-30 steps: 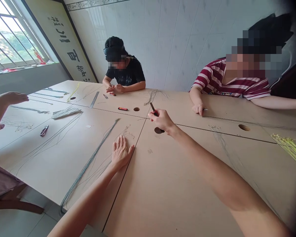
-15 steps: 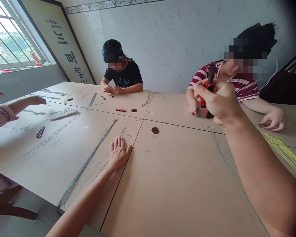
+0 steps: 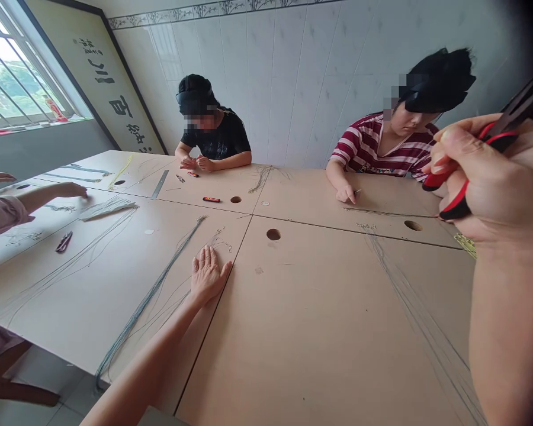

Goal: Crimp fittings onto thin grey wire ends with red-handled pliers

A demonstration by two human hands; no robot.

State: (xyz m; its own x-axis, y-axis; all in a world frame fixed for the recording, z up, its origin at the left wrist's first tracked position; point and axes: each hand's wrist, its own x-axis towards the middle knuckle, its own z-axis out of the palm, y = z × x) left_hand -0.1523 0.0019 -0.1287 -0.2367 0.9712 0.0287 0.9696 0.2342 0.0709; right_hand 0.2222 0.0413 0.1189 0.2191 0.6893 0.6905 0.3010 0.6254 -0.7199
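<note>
My left hand (image 3: 208,275) lies flat on the table (image 3: 328,331), palm down and fingers stretched out. Under and beside it run thin loose cords, and small metal findings (image 3: 224,244) lie just past its fingertips. To its left is a long bundle of grey-blue cords (image 3: 153,290) reaching over the near table edge. Raised at the right side of the view, my right hand (image 3: 497,171) is closed around scissors (image 3: 510,115) with red and black handles. Their dark blades point up and right, above the table. Part of the grip is hidden by my fingers.
Thin grey cords (image 3: 404,290) lie to the right, near yellow-green cords (image 3: 465,244). Across the table sit a person in black (image 3: 224,139) and one in stripes (image 3: 368,145). Another person's arm (image 3: 48,194) reaches in from the left. A hole (image 3: 273,235) opens in the tabletop.
My right hand has moved right and closer to the camera with the scissors, uncovering the striped-shirted person and table. That person's head has turned down. My left hand stays flat in place.
</note>
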